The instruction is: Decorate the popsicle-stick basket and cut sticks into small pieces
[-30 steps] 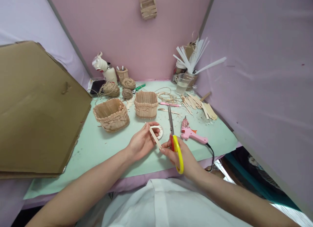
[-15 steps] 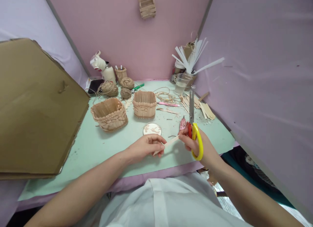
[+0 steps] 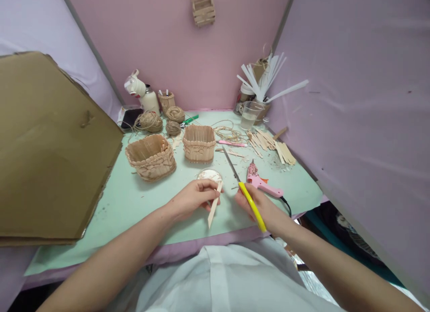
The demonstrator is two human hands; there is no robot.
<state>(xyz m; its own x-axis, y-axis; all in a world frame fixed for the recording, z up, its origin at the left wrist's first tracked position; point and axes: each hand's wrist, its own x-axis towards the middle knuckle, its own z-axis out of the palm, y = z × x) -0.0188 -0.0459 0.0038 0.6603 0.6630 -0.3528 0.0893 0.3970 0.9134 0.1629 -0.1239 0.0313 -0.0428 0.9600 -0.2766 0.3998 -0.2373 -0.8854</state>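
Observation:
My left hand [image 3: 197, 196] pinches a flat wooden stick [image 3: 214, 208] with a slanted lower end, held over the front of the table. Just behind it sits a round white dish [image 3: 205, 174] with wood scraps in it, partly covered by the hand. In my right hand [image 3: 253, 202] is a pair of scissors [image 3: 251, 203] with yellow handles, its blades pointing up and to the left. The blades are apart from the stick. Beside the right hand lies a pink glue gun [image 3: 265, 185] with a black cord.
Two wooden baskets [image 3: 151, 160] stand left and centre. Loose wooden sticks [image 3: 285, 153] lie at the right. Twine balls [image 3: 149, 121], a bottle [image 3: 150, 100] and a plastic cup [image 3: 250, 115] are at the back. A large cardboard sheet [image 3: 57, 151] borders the left side.
The right hand has let go of the stick and moved down, and the scissors have swung to point left. The left hand has turned the stick steeper. The glue gun is now uncovered.

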